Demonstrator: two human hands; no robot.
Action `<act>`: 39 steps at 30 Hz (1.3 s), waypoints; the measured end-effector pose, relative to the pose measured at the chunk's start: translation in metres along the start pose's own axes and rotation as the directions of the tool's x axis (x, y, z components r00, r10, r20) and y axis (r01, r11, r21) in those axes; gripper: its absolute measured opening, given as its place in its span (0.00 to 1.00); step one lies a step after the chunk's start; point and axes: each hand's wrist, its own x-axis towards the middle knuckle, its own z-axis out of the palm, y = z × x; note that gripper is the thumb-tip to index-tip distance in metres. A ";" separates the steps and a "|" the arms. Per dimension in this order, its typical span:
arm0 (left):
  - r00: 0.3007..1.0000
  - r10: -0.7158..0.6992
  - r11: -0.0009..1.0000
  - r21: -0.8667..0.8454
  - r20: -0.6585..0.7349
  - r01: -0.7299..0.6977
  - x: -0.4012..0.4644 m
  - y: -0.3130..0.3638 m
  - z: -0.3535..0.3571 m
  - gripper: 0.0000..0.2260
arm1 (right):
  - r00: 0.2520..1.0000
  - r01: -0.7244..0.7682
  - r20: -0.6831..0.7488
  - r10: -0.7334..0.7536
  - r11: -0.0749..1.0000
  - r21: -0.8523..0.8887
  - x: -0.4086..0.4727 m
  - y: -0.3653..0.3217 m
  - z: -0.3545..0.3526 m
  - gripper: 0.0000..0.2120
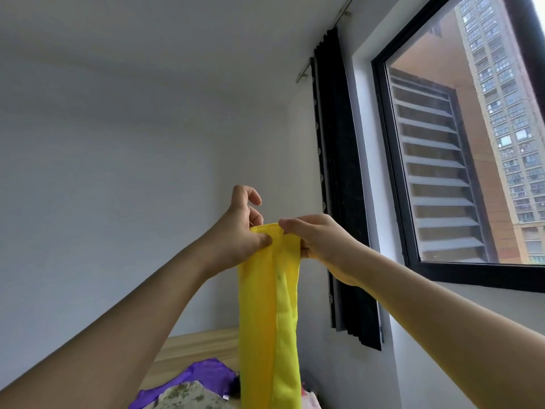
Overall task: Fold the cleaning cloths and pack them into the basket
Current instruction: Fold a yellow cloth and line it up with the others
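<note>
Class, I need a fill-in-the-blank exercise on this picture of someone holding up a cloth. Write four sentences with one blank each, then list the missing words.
1. Both hands pinch the top edge of a ____ cloth.
2. The cloth hangs down between the left hand and the ____ hand.
3. Low in the picture, left of the hanging cloth, lies a ____ cloth.
4. The dark curtain hangs at the ____ side of the window.

Missing words: yellow; right; purple; left
</note>
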 end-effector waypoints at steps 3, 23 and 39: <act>0.999 -0.012 0.999 -0.032 0.030 0.013 -0.001 -0.001 0.002 0.24 | 0.997 0.057 -0.042 -0.063 0.990 -0.130 -0.002 0.000 0.006 0.10; 0.997 0.061 0.603 0.794 0.052 -0.078 -0.003 -0.010 0.009 0.07 | 0.960 0.198 -0.044 -0.276 0.782 -0.592 0.003 0.034 -0.014 0.10; 0.977 0.073 0.468 0.872 -0.202 0.146 -0.012 -0.001 -0.005 0.11 | 0.996 0.008 -0.085 0.016 0.963 0.271 0.007 0.026 -0.011 0.07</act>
